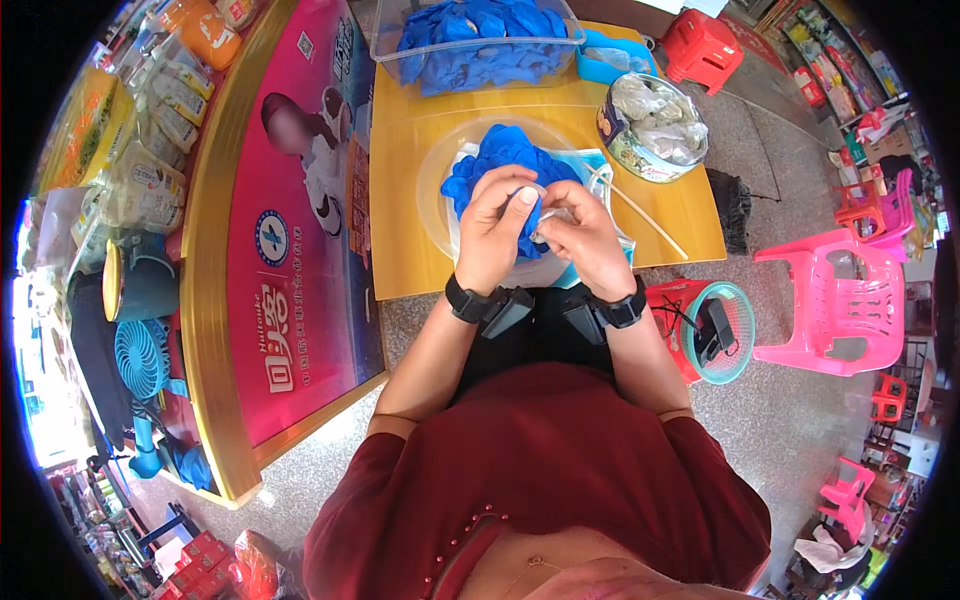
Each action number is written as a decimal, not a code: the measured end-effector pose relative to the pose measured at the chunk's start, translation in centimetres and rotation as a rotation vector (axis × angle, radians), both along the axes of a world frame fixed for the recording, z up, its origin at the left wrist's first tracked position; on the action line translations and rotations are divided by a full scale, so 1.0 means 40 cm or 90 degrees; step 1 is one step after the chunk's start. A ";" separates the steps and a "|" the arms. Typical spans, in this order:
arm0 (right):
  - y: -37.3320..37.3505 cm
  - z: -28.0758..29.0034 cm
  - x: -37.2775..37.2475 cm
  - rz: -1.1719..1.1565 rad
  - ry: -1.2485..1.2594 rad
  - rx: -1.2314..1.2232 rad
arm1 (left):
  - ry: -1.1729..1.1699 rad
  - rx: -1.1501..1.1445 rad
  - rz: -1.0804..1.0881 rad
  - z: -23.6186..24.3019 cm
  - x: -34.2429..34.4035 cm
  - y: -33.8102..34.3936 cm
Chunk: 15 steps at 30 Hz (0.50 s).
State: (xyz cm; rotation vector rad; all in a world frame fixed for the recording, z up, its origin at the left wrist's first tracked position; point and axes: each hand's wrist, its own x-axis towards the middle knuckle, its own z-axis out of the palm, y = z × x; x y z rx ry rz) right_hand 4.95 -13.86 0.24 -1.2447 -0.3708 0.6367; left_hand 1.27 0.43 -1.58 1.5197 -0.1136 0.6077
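Observation:
Just above a pile of blue pieces, soft and rumpled like thin fabric or film, my two hands work close together. The pile lies in a round translucent basin on the yellow table. My left hand is closed, its thumb raised against the fingers, around a small blue piece. Beside it, my right hand pinches something small and pale at the fingertips, too small to name. Light blue and white packaging pokes out by the basin's right side.
A clear bin of blue pieces stands at the far edge. A tin with whitish bundles and a thin stick are to the right. A red-and-teal basket and pink chair stand beyond; a counter flanks the left.

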 end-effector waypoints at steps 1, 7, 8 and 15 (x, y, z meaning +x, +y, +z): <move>0.013 -0.001 -0.004 -0.105 -0.074 -0.046 | -0.012 -0.014 0.004 -0.005 0.003 -0.002; 0.016 0.028 -0.015 -0.236 -0.113 -0.125 | 0.127 -0.209 -0.050 -0.005 -0.009 -0.012; 0.015 0.041 -0.022 -0.211 -0.065 -0.035 | 0.127 -0.209 -0.049 -0.008 -0.009 -0.008; 0.011 0.034 -0.019 -0.041 -0.034 0.131 | 0.095 -0.360 -0.065 0.013 -0.015 0.015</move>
